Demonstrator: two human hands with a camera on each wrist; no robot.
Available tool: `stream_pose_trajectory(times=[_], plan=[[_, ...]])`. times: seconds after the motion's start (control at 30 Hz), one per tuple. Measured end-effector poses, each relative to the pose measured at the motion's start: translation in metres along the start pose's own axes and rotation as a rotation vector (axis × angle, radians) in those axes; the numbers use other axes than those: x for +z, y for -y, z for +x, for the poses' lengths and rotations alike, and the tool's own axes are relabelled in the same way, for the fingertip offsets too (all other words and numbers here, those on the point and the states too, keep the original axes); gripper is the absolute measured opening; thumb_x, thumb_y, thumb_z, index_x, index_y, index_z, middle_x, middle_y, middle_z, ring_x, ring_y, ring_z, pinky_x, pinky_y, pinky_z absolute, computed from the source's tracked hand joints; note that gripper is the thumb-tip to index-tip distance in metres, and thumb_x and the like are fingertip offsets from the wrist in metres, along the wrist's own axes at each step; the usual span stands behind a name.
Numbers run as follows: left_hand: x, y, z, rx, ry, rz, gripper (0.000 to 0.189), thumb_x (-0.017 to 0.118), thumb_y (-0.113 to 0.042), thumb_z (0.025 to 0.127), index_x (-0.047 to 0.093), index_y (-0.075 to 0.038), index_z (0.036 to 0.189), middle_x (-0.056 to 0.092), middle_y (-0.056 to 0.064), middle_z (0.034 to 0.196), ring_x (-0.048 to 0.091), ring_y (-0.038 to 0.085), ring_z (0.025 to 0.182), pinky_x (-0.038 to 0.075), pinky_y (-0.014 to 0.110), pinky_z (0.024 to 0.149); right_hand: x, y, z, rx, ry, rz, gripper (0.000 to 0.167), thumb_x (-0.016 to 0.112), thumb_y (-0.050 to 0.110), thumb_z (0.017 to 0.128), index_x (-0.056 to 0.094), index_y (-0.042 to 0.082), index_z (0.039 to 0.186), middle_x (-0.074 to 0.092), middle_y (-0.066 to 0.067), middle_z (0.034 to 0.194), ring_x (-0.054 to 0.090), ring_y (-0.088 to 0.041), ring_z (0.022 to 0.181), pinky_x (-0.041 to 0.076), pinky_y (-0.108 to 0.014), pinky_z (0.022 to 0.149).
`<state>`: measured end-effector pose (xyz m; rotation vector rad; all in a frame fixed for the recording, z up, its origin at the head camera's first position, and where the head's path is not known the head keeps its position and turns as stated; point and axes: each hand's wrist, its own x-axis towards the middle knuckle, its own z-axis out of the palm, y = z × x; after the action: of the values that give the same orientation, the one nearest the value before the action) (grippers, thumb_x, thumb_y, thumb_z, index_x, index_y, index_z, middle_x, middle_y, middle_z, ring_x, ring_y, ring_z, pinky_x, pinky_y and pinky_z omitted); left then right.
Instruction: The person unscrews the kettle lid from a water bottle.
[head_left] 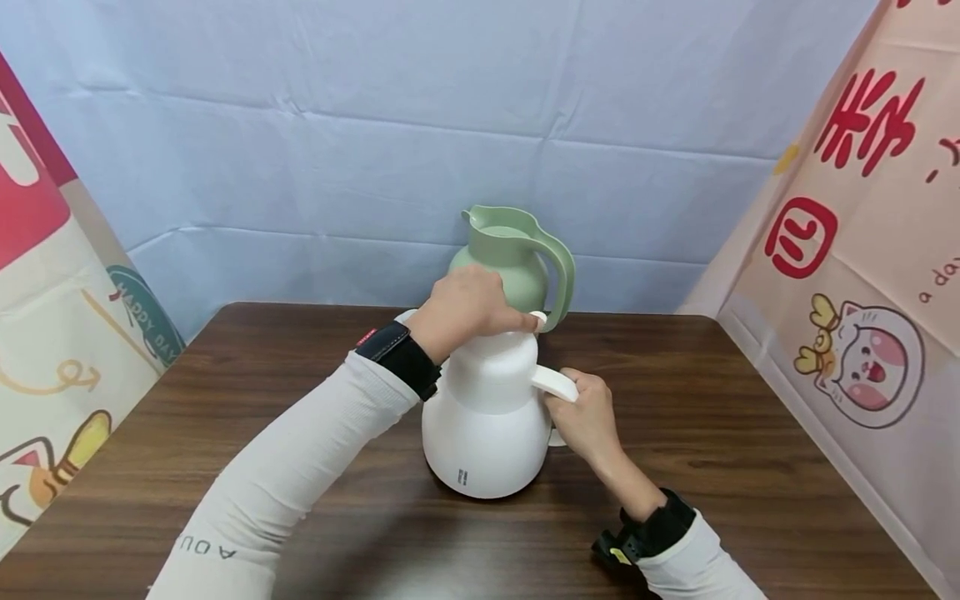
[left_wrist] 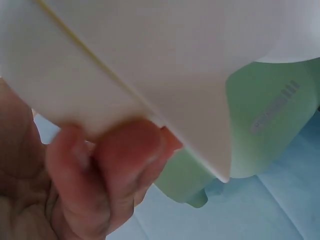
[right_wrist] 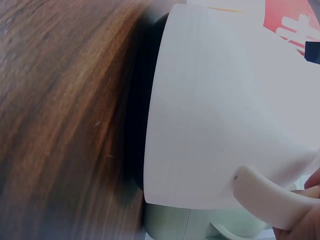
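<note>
A white vacuum jug [head_left: 483,446] with a dark base stands upright on the wooden table, its body also filling the right wrist view [right_wrist: 210,115]. My left hand [head_left: 468,304] reaches over its top and grips the lid [left_wrist: 80,95], fingertips curled against the edge beside the pointed spout [left_wrist: 210,140]. Much of the lid is hidden under that hand in the head view. On the right side, my right hand [head_left: 588,417] is wrapped around the jug's handle [head_left: 555,383]. Just behind stands a green jug [head_left: 517,271], touched by neither hand.
The brown wooden table [head_left: 337,517] ends at a pale blue cloth backdrop [head_left: 337,167]. Printed cloths hang along the left [head_left: 52,333] and right [head_left: 862,275] sides. The green jug's handle [head_left: 566,275] points right, close behind the white jug.
</note>
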<state>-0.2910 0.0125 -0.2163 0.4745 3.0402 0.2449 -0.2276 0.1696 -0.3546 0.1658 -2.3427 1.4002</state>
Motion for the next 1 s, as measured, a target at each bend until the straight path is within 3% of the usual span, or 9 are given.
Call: stream_pose_trajectory(times=[0.17, 0.33, 0.47, 0.63, 0.83, 1.0], plan=[[0.000, 0.006, -0.001, -0.031, -0.007, -0.085, 0.061, 0.060, -0.066, 0.072, 0.065, -0.012, 0.099, 0.054, 0.006, 0.097, 0.052, 0.021, 0.085, 0.046, 0.036, 0.066, 0.001, 0.000, 0.000, 0.010, 0.012, 0.017, 0.029, 0.053, -0.007, 0.073, 0.038, 0.009, 0.053, 0.029, 0.003, 0.044, 0.027, -0.008, 0.039, 0.026, -0.024, 0.039], [-0.003, 0.010, -0.003, -0.077, 0.035, -0.176, 0.058, 0.063, -0.065, 0.071, 0.062, -0.011, 0.093, 0.058, 0.005, 0.086, 0.059, 0.023, 0.067, 0.048, 0.033, 0.052, 0.002, 0.000, 0.001, 0.015, 0.018, 0.028, 0.027, 0.053, -0.006, 0.073, 0.041, 0.008, 0.053, 0.030, 0.002, 0.044, 0.028, -0.008, 0.039, 0.026, -0.024, 0.039], [-0.005, 0.013, -0.001, -0.118, 0.074, -0.210, 0.059, 0.062, -0.065, 0.072, 0.060, -0.010, 0.093, 0.059, 0.008, 0.086, 0.062, 0.024, 0.055, 0.049, 0.033, 0.046, 0.002, 0.000, 0.001, 0.017, 0.015, 0.029, 0.027, 0.053, -0.006, 0.073, 0.041, 0.007, 0.053, 0.030, 0.002, 0.045, 0.027, -0.007, 0.040, 0.025, -0.024, 0.039], [-0.005, 0.018, 0.002, -0.119, 0.089, -0.162, 0.057, 0.058, -0.067, 0.073, 0.062, -0.011, 0.087, 0.059, 0.007, 0.084, 0.061, 0.021, 0.045, 0.049, 0.031, 0.049, 0.002, 0.000, 0.001, 0.021, 0.020, 0.032, 0.026, 0.053, -0.006, 0.073, 0.043, 0.007, 0.053, 0.030, 0.002, 0.045, 0.027, -0.007, 0.040, 0.025, -0.024, 0.039], [-0.004, 0.020, 0.002, -0.116, 0.070, -0.109, 0.058, 0.054, -0.071, 0.073, 0.063, -0.014, 0.080, 0.060, 0.006, 0.077, 0.060, 0.017, 0.045, 0.045, 0.034, 0.058, 0.003, 0.000, 0.000, -0.013, 0.008, 0.018, 0.028, 0.053, -0.007, 0.072, 0.040, 0.009, 0.052, 0.031, 0.003, 0.044, 0.029, -0.007, 0.038, 0.025, -0.023, 0.038], [-0.002, 0.020, 0.001, -0.107, 0.024, -0.067, 0.056, 0.052, -0.072, 0.075, 0.064, -0.018, 0.080, 0.059, 0.003, 0.079, 0.060, 0.017, 0.058, 0.042, 0.036, 0.061, 0.002, 0.000, -0.001, -0.025, 0.005, -0.003, 0.030, 0.053, -0.006, 0.072, 0.039, 0.010, 0.052, 0.031, 0.003, 0.044, 0.032, -0.008, 0.038, 0.026, -0.023, 0.038]])
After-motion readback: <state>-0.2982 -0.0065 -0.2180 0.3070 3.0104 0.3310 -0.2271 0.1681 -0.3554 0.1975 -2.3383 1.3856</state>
